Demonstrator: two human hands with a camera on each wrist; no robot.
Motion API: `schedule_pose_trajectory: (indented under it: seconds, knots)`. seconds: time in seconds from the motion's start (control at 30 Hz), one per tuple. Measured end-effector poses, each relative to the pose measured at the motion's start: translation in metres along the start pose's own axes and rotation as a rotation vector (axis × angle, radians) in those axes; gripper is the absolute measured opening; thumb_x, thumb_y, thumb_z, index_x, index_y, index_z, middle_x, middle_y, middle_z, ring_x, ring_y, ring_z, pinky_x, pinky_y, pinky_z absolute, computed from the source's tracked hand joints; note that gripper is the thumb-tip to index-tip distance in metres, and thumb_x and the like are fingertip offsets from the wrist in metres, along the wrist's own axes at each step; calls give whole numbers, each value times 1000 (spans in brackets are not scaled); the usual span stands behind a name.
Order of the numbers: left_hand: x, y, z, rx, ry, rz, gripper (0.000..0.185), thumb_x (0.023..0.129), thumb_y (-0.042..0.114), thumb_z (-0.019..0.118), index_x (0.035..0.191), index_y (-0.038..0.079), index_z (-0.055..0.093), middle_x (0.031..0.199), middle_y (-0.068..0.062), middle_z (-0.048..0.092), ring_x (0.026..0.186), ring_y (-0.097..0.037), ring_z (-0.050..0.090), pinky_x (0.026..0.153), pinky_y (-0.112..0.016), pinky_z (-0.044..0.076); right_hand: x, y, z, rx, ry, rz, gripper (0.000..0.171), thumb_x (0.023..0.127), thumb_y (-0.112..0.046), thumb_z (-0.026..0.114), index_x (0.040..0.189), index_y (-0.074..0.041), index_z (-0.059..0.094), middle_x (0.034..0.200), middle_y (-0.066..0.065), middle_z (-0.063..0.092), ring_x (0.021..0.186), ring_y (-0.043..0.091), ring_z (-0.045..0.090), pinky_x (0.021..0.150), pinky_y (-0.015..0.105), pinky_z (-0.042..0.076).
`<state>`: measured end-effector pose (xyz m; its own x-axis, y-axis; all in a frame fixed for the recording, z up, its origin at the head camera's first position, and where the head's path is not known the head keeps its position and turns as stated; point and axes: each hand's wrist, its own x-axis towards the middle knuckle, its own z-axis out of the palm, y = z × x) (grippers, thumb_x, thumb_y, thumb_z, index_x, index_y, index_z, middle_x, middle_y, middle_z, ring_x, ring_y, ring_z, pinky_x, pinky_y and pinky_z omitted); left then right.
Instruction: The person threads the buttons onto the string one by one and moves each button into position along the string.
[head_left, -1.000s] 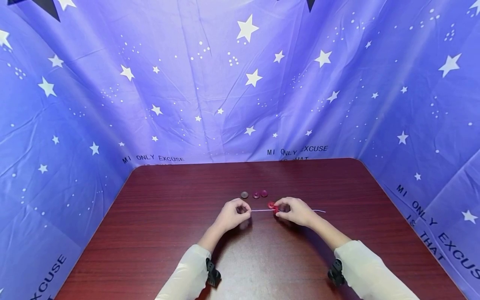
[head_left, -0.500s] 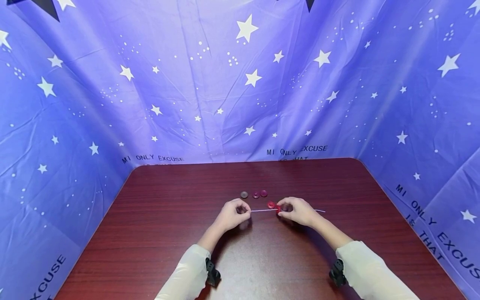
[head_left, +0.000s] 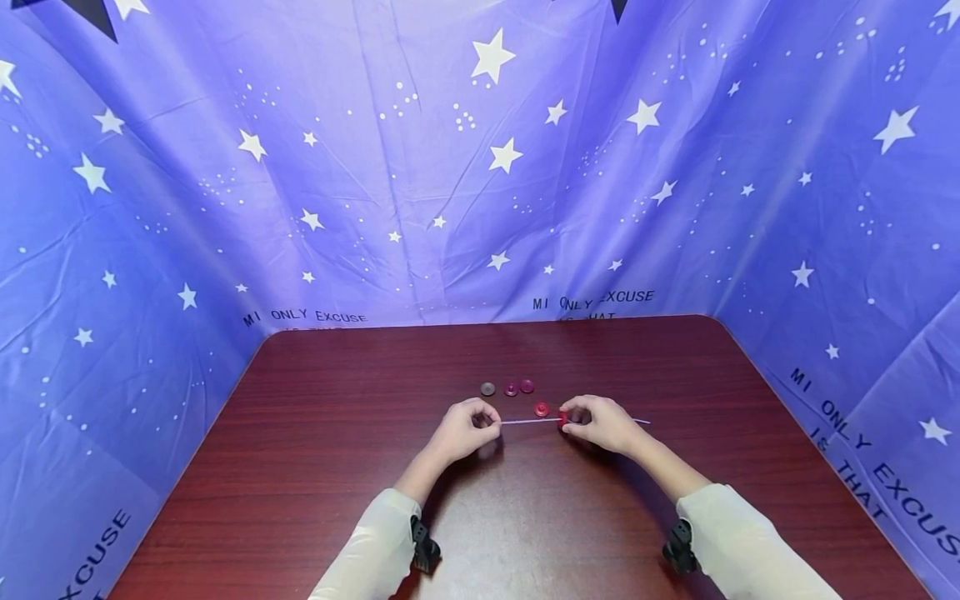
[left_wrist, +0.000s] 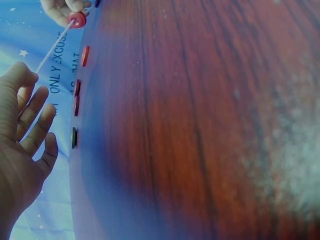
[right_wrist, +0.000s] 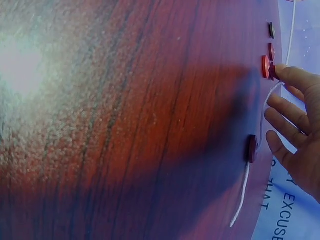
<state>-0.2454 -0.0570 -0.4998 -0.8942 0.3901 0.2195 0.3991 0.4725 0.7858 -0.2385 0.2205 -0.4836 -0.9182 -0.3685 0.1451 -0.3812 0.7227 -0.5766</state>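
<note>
A thin white string (head_left: 528, 421) runs taut between my two hands, low over the table. My left hand (head_left: 467, 429) pinches it between thumb and index finger, other fingers loosely bent. My right hand (head_left: 606, 425) pinches a red button (left_wrist: 77, 20) with the string passing through it. Beyond that hand, the string's loose tail hangs down to the table, with a dark red button (right_wrist: 253, 149) on it, as the right wrist view shows. Another red button (head_left: 542, 409) lies on the table just left of my right fingertips.
Farther back lie two purplish-red buttons (head_left: 527, 387) close together, with a grey-brown button (head_left: 488, 389) to their left. The dark red wooden table (head_left: 360, 467) ends at a blue star-printed cloth (head_left: 420, 167) behind and on both sides.
My right hand has slid a little to the right along the string with the red button, away from my left hand. The left hand keeps its place.
</note>
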Motion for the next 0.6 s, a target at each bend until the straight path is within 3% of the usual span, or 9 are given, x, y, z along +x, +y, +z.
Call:
schedule_pose_trajectory:
  seconds: [0.6]
  knots:
    - [0, -1, 0, -5, 1, -2, 5, 78, 9, 64, 81, 13, 66, 77, 4, 60, 67, -1, 53, 63, -17, 47, -4, 7, -2, -28, 9, 15, 26, 77, -20, 73, 100, -9, 67, 75, -6, 62, 68, 4, 52, 63, 22, 43]
